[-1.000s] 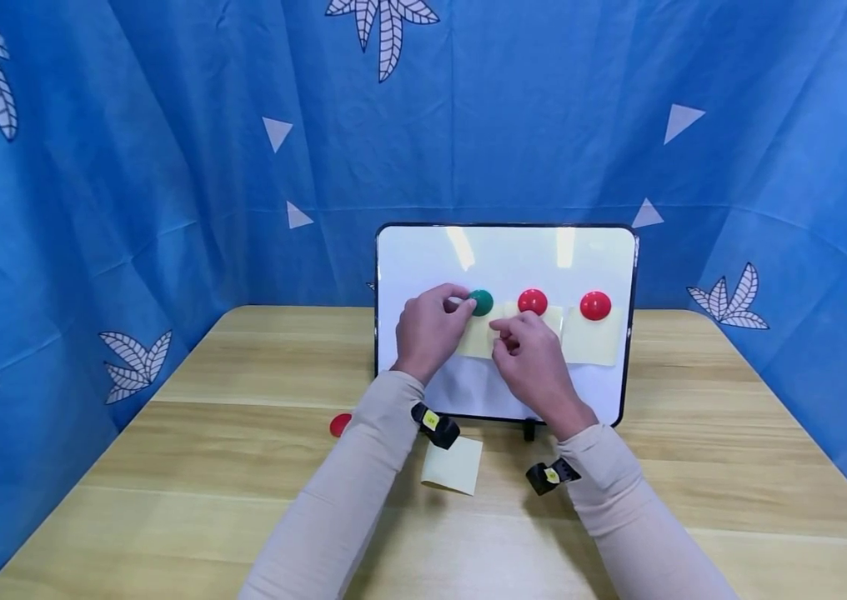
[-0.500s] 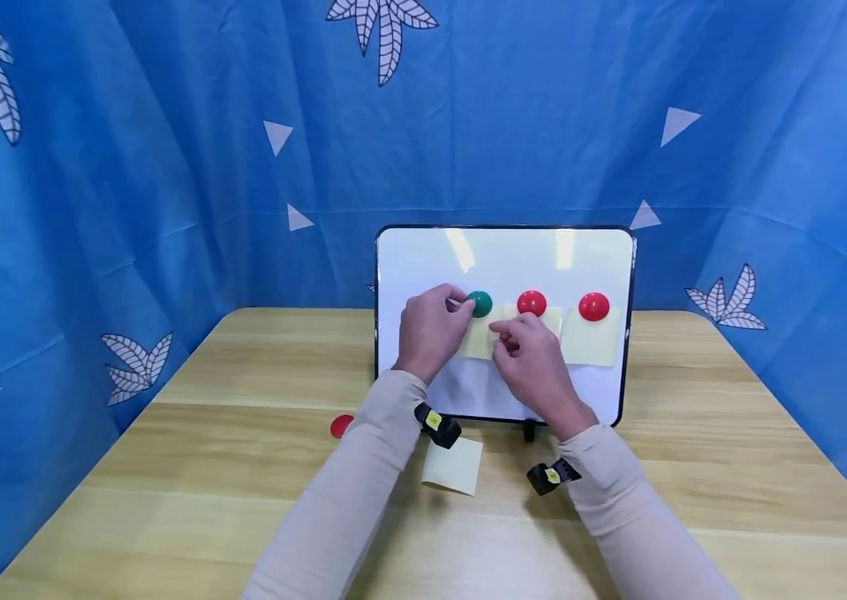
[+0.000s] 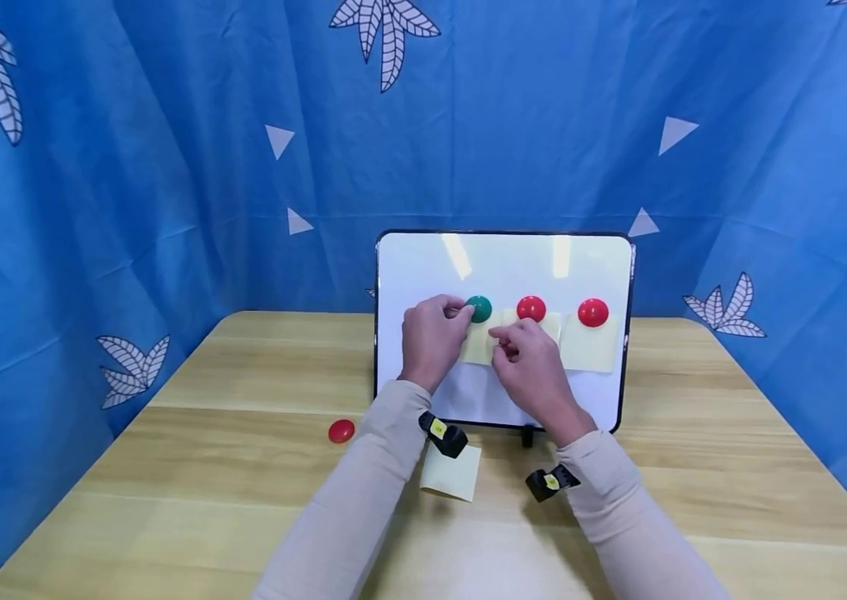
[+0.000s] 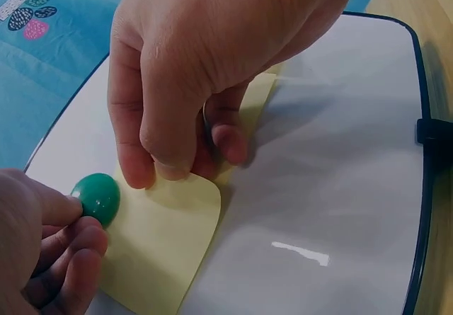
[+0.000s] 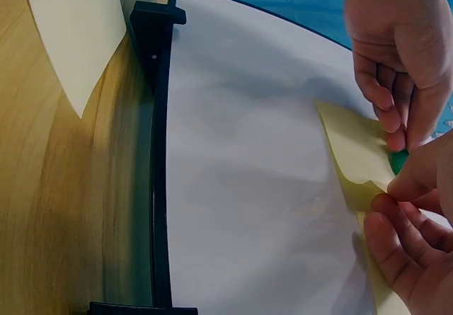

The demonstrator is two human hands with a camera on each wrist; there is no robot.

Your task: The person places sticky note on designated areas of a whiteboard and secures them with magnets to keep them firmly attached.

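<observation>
My left hand (image 3: 431, 343) pinches a round green magnet (image 3: 479, 309) at its left edge. That magnet overlaps the top of a pale yellow sticky note (image 3: 475, 346) on a small whiteboard (image 3: 431, 260). My right hand (image 3: 536, 367) pinches the right edge of this same note between thumb and fingers. The right wrist view has the note's lower edge (image 5: 354, 187) bowed away from the board near those fingertips. Two more notes hang to the right, under a red magnet (image 3: 532, 308) and another red magnet (image 3: 593, 312). My right hand partly covers the middle note (image 3: 549, 325).
A loose red magnet (image 3: 341, 431) lies on the wooden table (image 3: 228, 467), left of my left forearm. Below the board rests a curled yellow note (image 3: 452, 473), partly behind the left wrist camera. Black feet (image 3: 528, 436) support the whiteboard. Blue patterned cloth (image 3: 513, 150) hangs behind.
Both hands stay almost still at the magnet and the note. The head view has tilted up slightly, so the board sits lower. My left forearm has shifted right, uncovering more of the loose red magnet.
</observation>
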